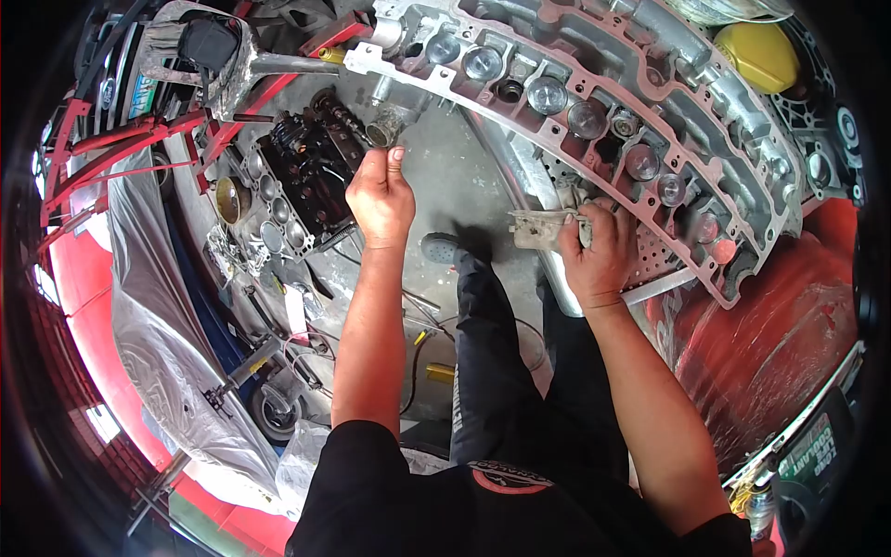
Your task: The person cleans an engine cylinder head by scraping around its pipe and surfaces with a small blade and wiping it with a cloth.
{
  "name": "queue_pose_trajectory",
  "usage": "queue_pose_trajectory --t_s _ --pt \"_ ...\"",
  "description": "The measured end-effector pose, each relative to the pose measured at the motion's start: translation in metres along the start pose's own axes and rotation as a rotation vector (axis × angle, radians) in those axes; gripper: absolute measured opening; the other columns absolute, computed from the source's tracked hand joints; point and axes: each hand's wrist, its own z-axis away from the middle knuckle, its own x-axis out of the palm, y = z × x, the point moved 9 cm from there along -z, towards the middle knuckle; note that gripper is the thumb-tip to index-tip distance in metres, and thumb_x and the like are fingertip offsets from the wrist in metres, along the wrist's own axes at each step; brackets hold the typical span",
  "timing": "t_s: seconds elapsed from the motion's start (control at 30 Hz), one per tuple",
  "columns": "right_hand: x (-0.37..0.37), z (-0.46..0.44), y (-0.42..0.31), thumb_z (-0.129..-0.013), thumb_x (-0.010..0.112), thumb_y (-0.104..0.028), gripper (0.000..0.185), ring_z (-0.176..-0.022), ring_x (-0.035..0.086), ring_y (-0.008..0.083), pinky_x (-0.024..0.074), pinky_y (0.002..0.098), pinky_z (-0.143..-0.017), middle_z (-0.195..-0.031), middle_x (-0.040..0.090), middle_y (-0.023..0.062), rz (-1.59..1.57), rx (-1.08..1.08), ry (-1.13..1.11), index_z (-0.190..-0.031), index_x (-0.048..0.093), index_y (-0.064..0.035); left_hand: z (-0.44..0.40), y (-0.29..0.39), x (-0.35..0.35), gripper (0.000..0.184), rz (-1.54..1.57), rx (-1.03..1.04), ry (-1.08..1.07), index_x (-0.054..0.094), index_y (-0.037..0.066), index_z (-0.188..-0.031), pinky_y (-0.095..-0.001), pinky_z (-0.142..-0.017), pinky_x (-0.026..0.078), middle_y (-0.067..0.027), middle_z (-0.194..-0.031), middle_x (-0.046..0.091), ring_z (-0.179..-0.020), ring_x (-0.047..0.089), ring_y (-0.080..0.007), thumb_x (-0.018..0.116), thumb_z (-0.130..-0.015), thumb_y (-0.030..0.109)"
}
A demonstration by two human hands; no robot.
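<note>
Casting overlaps tray nr R hand; engine blk nr L hand.

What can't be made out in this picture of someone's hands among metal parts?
- Head view: the back of the left hand hides its palm; whether its fingertips grip the metal part just beyond is unclear.
- Head view: the right hand covers part of the flat piece.
- Head view: the top edge cuts off the large metal casting.
- Head view: dark blur hides things along the far-left edge.

Even daylight, curved and darkened edges
</note>
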Motion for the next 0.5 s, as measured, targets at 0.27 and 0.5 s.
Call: queue_pose_trajectory --t_s 0.27,0.5 --pt "0.003 0.001 0.000 -0.078 0.073 -0.017 0.025 -0.094 0.060 0.0370 0.0491 0.0490 -0.079 -0.099 0.062 0.0119 0.017 -0.038 -0.012 -0.099 0.061 -0.0120 0.041 0.032 -0.019 0.016 0.010 0.293 -0.157 0.064 0.004 -0.096 -0.0354 -0.054 0.048 -0.0100 -0.064 0.058 -0.054 0.057 -0.0261 0.074 -0.085 0.009" --pt "0.007 0.001 -0.005 -0.080 0.069 -0.011 0.023 -0.094 0.060 0.0366 0.0491 0.0484 -0.080 -0.101 0.062 0.0134 0.047 -0.078 -0.012 -0.100 0.059 -0.0072 0.025 -0.001 -0.033 0.061 0.249 -0.129 -0.272 0.050 0.011 -0.137 -0.0302 -0.051 0.044 -0.0056 -0.056 0.049 -0.047 0.048 -0.0201 0.075 -0.082 0.008"
